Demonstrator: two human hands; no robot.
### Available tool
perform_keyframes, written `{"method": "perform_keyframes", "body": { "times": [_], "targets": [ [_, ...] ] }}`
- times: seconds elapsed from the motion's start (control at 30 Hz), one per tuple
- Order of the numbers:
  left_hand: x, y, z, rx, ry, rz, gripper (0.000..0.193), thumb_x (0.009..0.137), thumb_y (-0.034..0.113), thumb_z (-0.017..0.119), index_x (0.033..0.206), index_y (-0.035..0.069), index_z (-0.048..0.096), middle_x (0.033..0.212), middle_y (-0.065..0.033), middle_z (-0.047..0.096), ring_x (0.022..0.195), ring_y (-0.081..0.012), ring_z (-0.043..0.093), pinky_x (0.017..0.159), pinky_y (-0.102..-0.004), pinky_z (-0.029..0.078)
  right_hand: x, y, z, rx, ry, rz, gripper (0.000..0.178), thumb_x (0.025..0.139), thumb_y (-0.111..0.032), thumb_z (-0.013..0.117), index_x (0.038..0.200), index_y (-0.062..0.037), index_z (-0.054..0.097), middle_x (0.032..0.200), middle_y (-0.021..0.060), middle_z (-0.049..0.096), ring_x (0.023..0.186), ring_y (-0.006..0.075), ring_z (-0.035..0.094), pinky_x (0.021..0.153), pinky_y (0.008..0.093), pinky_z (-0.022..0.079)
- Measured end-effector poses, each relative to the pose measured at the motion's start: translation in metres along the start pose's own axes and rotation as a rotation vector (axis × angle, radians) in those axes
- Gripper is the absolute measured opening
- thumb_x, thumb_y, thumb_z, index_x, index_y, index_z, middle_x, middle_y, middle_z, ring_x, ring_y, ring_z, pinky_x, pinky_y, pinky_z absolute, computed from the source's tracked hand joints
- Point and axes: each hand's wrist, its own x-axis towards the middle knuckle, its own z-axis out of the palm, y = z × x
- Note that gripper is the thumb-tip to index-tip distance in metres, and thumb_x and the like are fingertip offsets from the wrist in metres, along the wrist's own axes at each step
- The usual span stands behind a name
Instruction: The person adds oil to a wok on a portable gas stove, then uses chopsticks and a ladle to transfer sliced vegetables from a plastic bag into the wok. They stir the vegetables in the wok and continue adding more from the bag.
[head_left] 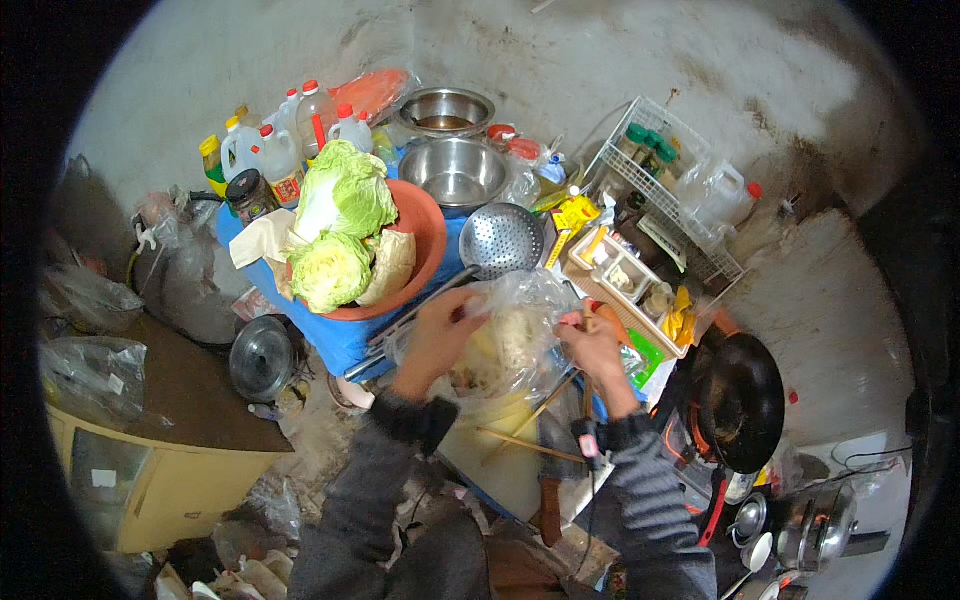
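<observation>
Head view: clear plastic bag (525, 335) at mid-frame, pale contents blurred through the film, bulk low over the cutting board (480, 462). Left hand (445, 330) at its left edge, grip looks clamped on the film; right hand (595, 350) at its right edge, grip together on the plastic. Judged state: bag in handling, filled in part, no knot visible; whether closed, cannot tell. Cabbages (345, 195) look whole and uncut, in the reddish basin (432, 240), left of centre on the blue-covered tabletop (345, 345). Counts: one bag in the hands, two cabbages, one basin, two steel bowls (455, 172) at upper centre, one perforated skimmer (500, 240) below them, one wok (742, 400) at right; at least two thin sticks (530, 443) crossing over the board. Bottles (315, 115), upper left: several, overlapping, no sure count.
</observation>
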Motion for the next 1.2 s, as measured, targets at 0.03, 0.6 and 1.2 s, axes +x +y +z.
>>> {"method": "perform_keyframes", "body": {
  "times": [0.03,0.6,1.2],
  "targets": [
    [-0.016,0.003,-0.015,0.012,0.045,0.137,0.012,0.082,0.008,0.064,0.093,0.002,0.064,0.083,-0.0038,0.056,0.070,-0.0142,0.054,0.059,-0.0284,0.042,-0.015,-0.006,-0.014,0.024,-0.029,0.017,0.010,0.078,-0.010,0.065,0.079,-0.0003,0.066,0.073,0.0014,0.064,0.066,0.0099,0.057,0.062,0.0252,0.045],
    [-0.113,0.016,-0.042,-1.438,0.329,-0.400,0.018,0.097,0.024,0.050,0.092,0.006,0.053,0.104,-0.0093,0.059,0.092,-0.0209,0.062,0.104,-0.0497,0.037,-0.069,-0.035,-0.014,-0.641,-0.190,-0.303,0.064,0.078,-0.041,0.072,0.111,0.0089,0.051,0.086,0.0209,0.065,0.077,0.0312,0.065,0.069,0.0409,0.050],
    [-0.049,0.007,-0.057,-1.232,0.107,-0.542,0.019,0.097,0.024,0.050,0.100,0.007,0.056,0.089,-0.0035,0.060,0.079,-0.0135,0.057,0.069,-0.0284,0.047,-0.043,-0.064,-0.051,0.364,0.105,0.108,0.008,0.093,-0.013,0.051,0.086,-0.0078,0.051,0.070,0.0113,0.064,0.037,0.0036,0.029,0.035,0.0215,0.022]
  ]
}}
